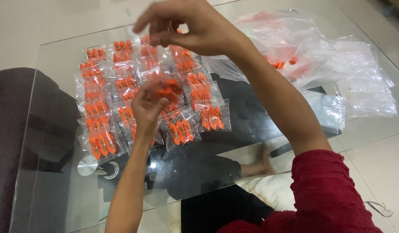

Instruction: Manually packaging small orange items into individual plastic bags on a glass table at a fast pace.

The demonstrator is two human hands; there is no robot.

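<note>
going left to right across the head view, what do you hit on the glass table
metal table fitting → rows of small clear packets of orange pieces → left hand holding orange pieces → packet at the right end of the rows → heap of clear plastic bags

A person's bare forearms extend over a table. The right arm wears a dark red knitted sleeve [329, 194], pushed up near the elbow. Both hands are without gloves or rings.
</note>
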